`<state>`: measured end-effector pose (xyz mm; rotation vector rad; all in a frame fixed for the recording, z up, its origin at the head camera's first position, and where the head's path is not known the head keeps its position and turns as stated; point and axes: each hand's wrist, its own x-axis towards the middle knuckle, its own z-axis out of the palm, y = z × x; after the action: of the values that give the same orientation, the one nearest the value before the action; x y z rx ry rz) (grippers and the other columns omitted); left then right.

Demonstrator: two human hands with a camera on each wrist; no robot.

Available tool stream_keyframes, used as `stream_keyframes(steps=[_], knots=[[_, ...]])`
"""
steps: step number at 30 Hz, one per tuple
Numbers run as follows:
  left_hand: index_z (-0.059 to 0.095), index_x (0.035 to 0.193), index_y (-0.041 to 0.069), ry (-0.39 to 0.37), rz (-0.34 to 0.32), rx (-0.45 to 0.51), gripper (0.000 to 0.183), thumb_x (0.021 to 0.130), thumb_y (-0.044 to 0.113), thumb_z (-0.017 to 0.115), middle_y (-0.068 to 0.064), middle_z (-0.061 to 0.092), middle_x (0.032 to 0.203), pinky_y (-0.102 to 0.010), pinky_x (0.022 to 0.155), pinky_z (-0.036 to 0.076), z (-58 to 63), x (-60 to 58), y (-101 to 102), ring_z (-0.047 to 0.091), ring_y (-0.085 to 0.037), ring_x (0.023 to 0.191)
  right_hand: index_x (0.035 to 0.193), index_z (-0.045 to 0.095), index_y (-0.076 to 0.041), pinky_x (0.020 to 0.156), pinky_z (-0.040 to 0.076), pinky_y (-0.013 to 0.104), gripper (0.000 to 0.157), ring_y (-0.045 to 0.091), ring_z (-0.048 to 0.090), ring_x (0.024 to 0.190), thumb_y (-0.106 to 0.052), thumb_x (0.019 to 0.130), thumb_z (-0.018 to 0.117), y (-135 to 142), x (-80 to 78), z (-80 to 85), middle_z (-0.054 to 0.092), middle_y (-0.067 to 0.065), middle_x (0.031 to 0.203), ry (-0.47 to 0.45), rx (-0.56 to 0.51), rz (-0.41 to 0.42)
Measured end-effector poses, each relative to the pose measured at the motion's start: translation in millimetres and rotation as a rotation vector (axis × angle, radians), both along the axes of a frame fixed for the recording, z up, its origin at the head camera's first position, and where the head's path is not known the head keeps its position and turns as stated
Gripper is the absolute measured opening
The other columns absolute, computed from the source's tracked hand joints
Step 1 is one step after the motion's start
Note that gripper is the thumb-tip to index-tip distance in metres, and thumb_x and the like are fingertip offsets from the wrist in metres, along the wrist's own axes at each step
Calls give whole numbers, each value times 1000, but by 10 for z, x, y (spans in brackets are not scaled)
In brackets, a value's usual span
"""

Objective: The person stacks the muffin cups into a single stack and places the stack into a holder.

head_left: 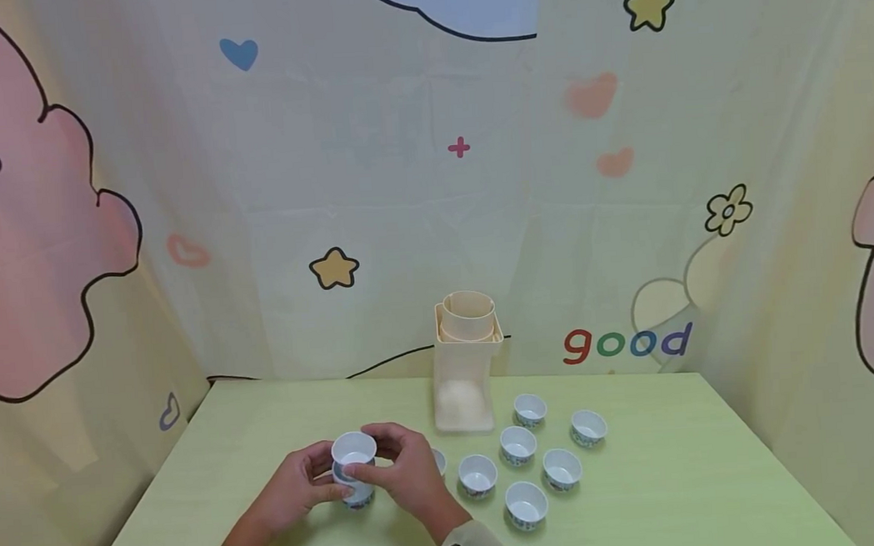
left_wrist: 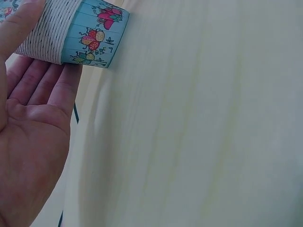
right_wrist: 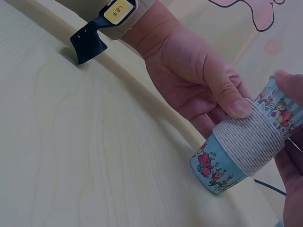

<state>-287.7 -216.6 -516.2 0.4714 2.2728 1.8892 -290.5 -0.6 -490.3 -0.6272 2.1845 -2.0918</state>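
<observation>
Both hands hold a stack of paper cups (head_left: 358, 493), pale blue with flowers and insects, over the table's left half in the head view. My left hand (head_left: 294, 486) grips the stack from its left side. In the right wrist view, the left thumb (right_wrist: 236, 105) presses on the tightly nested white rims (right_wrist: 248, 139). My right hand (head_left: 413, 473) pinches the uppermost cup (head_left: 353, 447), which rises out of the stack with its mouth upward. The cups' patterned base end (left_wrist: 97, 33) points away from the left palm (left_wrist: 35, 151).
Several patterned paper cups (head_left: 526, 505) stand mouth up on the table (head_left: 682, 475), right of the hands; one is partly hidden behind the right hand. A cream cup dispenser (head_left: 462, 388) with a round tube on top stands near the back edge, before a printed curtain (head_left: 399, 142).
</observation>
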Motion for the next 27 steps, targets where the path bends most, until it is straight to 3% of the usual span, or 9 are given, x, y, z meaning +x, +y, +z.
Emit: stream_keyframes(steps=[4, 11, 19, 27], knots=[[54, 137, -8, 5, 0, -1, 69, 82, 14, 87, -27, 60, 138, -28, 99, 57, 2, 2, 6, 62, -34, 128, 126, 67, -4, 102, 57, 40, 51, 21, 69, 113, -16, 81, 88, 9, -17, -28, 73, 9, 122, 21, 12, 9], [53, 137, -10, 17, -16, 11, 67, 83, 13, 86, -28, 61, 137, -25, 98, 58, -19, 0, 1, 66, -14, 119, 125, 69, -7, 102, 57, 41, 48, 22, 70, 111, -15, 82, 88, 9, -26, -65, 71, 9, 122, 16, 34, 15], [55, 136, -8, 16, -15, 12, 66, 83, 14, 86, -25, 62, 136, -26, 99, 57, -22, -4, -3, 64, -28, 124, 124, 70, -9, 99, 59, 42, 46, 24, 71, 110, -12, 81, 88, 18, -47, -135, 72, 10, 121, 30, 48, 17], [55, 136, -8, 27, -18, 15, 65, 83, 13, 86, -25, 62, 134, -25, 97, 58, -15, 4, -7, 65, -27, 122, 127, 67, -2, 98, 60, 36, 51, 22, 71, 111, -13, 82, 87, 19, -62, -171, 72, 10, 122, 19, 56, 44]])
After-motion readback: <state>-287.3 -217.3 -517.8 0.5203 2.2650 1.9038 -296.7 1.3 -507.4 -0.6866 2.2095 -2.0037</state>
